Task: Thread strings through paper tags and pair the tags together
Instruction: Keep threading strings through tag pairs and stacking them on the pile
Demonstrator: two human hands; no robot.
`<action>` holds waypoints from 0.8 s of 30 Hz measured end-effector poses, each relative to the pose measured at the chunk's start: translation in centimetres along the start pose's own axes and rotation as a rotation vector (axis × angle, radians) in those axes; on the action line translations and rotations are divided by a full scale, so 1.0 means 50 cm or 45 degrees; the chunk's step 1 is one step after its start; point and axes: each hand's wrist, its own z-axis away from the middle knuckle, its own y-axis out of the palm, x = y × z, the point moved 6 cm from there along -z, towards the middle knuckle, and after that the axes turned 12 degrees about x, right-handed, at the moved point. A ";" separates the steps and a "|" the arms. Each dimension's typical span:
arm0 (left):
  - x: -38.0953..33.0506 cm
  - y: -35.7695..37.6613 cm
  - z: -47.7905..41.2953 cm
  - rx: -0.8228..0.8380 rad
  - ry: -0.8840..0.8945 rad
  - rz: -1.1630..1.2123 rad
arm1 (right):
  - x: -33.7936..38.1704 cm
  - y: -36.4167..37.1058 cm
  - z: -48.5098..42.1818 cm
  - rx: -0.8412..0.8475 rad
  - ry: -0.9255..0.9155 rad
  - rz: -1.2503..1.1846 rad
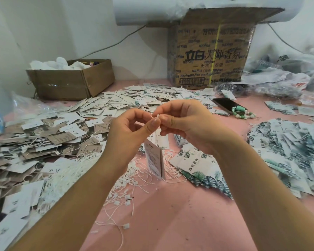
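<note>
My left hand (pixel 129 129) and my right hand (pixel 185 124) meet above the pink table, fingertips together. Between them they pinch the small white plastic end of a string (pixel 156 116). A pair of white paper tags (pixel 155 160) hangs on edge below the hands, printed text on the left face. Loose white strings with plastic clasps (pixel 123 192) lie under my left forearm. Leaf-printed tags (pixel 198 167) lie flat under my right wrist.
Heaps of tags cover the table: brown and white ones (pixel 34 142) at left, leaf-printed ones (pixel 288 151) at right, more (pixel 134 98) behind. A black phone (pixel 225 104) with a green bead bracelet (pixel 243 113), a low cardboard box (pixel 71 78) and a tall printed carton (pixel 210 51) stand at the back.
</note>
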 end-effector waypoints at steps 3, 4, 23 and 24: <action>0.011 -0.007 0.000 -0.046 -0.062 -0.016 | -0.001 0.007 0.000 0.022 0.042 0.087; 0.016 -0.009 0.000 -0.046 -0.092 -0.022 | -0.003 0.012 0.000 0.052 0.073 0.125; 0.047 0.040 0.011 0.441 -0.219 -0.810 | 0.006 -0.006 -0.001 -0.125 -0.007 0.021; 0.046 0.040 0.012 0.433 -0.229 -0.807 | 0.007 -0.008 -0.001 -0.138 -0.014 0.020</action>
